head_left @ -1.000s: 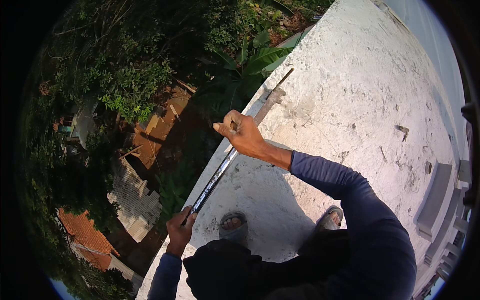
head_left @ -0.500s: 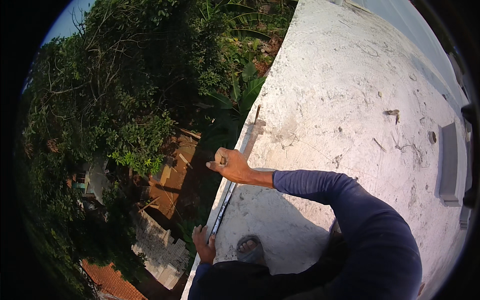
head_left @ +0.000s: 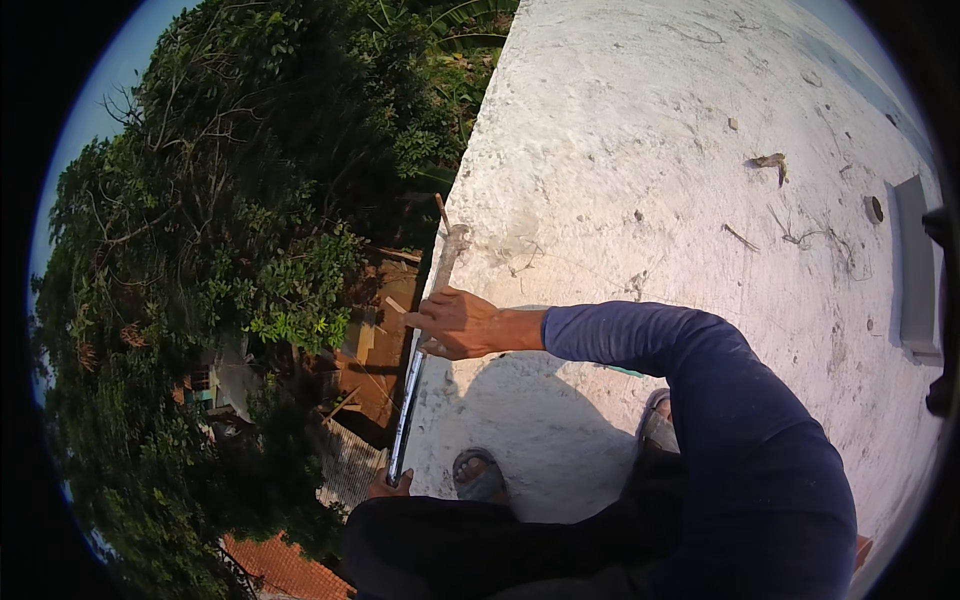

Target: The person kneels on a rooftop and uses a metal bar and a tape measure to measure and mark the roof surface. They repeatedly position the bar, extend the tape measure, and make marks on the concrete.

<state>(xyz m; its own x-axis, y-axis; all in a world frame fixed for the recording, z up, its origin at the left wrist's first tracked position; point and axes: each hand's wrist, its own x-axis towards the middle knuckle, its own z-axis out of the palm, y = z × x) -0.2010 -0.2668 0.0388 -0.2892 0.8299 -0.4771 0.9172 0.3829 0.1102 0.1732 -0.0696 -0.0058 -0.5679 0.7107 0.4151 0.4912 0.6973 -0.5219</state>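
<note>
A slim, shiny metal bar (head_left: 408,408) lies along the left edge of the pale concrete slab (head_left: 600,180). My right hand (head_left: 460,322) is bent over the bar's far end, fingers curled toward the drop and thumb at its side. At the near end, my left hand (head_left: 388,484) grips the bar beside my knee; its fingers are partly hidden. Past my right hand, a grey-brown strip (head_left: 450,255) of what looks like mortar follows the edge. A thin rusty rod (head_left: 441,210) sticks up at its far end.
To the left, the slab drops off toward trees (head_left: 230,200), bare brown ground and a tiled roof (head_left: 280,565) below. My sandalled feet (head_left: 481,474) stand near the edge. A grey block (head_left: 915,270) sits at the right, with dry twigs (head_left: 740,238) scattered on the slab.
My right hand, raised in a fist above the edge before, has come down onto the bar. My left hand's spread fingers have closed at the bar's near end. The view has shifted.
</note>
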